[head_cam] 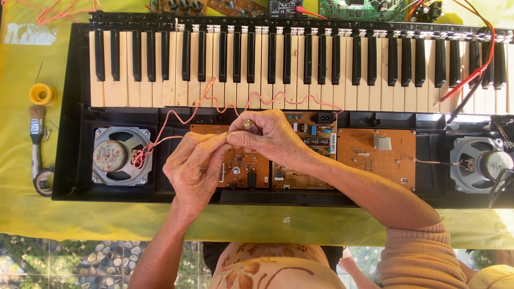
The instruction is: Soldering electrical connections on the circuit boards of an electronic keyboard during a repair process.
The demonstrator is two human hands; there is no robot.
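An opened electronic keyboard lies on a yellow cloth, keys at the far side and brown circuit boards exposed. My left hand pinches a thin pink wire that runs from the left speaker. My right hand holds a small cylindrical battery between thumb and fingers, and touches the wire's end against it. Both hands meet above the middle circuit board. A second pink wire curls over the white keys.
A right speaker sits at the case's far end. Red and black probe leads cross the right keys. A yellow tape roll, a small paintbrush and a dark tape roll lie at the left. More circuit boards lie beyond the keys.
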